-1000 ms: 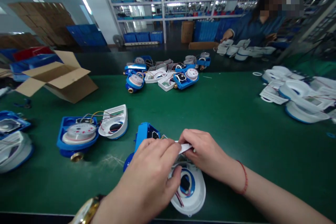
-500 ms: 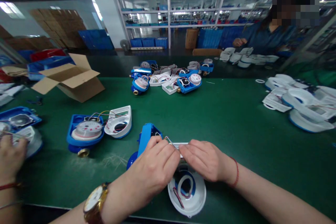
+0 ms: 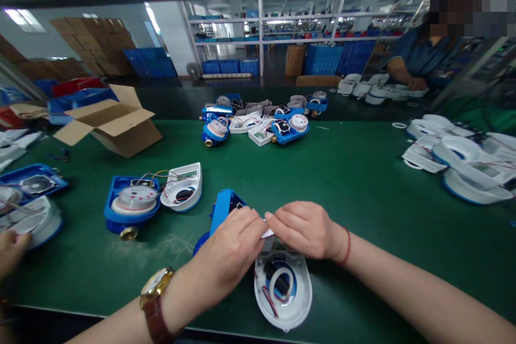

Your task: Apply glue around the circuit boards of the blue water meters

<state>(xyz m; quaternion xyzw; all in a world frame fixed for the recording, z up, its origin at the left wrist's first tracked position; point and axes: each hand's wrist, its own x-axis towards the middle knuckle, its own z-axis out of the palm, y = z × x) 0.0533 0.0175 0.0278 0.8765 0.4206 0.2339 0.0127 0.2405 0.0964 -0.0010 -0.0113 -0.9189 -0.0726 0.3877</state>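
A white plastic meter cover [image 3: 303, 295] lies open side up near the table's front edge. Inside it are a white ring [image 3: 272, 286], a black cylinder and a red-and-black wire. My left hand [image 3: 242, 234] is closed at the cover's far end, beside a blue water meter body [image 3: 223, 212]. My right hand [image 3: 308, 228] is closed opposite, its fingertips meeting the left ones. A small white edge [image 3: 267, 233] shows between the fingers; what each hand pinches is mostly hidden.
Left stand a blue water meter [image 3: 133, 201] wired to a white cover [image 3: 189, 188] and an open cardboard box [image 3: 124, 131]. More meters [image 3: 288, 129] lie ahead, with white covers [image 3: 471, 156] stacked right. Another person's hand [image 3: 12, 250] works at far left; a co-worker [image 3: 419, 59] is behind.
My hands have shifted slightly left and the cover slid a little up and left. Thin wires seen between my fingers are now hidden. The neighbour's hand at left moved down.
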